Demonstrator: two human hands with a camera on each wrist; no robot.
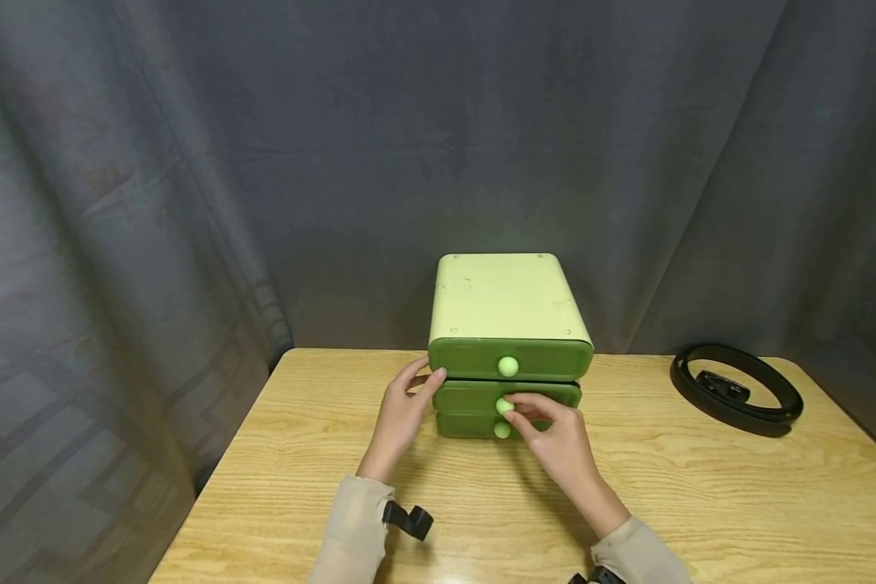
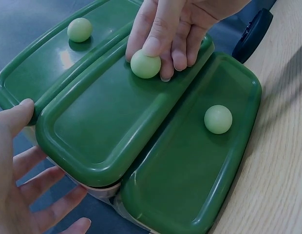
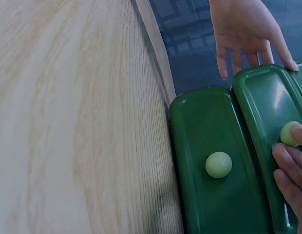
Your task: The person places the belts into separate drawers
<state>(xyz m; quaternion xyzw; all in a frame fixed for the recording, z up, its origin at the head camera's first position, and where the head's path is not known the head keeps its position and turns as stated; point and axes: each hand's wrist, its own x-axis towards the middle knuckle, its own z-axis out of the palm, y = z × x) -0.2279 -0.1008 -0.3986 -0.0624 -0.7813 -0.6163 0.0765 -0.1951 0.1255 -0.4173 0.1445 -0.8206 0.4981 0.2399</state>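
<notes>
Sleeves, head view only; right hand pinches knob.

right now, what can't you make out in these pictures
- Contents of the drawer unit: hidden by its green fronts in all views.
- Some left hand fingertips: head view, hidden behind the unit's side.
- Part of the right hand: right wrist view, cut off by the right edge.
- Fine details of the buckle on the black belt: head view, too small.

Wood-grain tabletop is carrying two items, green three-drawer cabinet is standing at rear, coiled black belt is lying at right
</notes>
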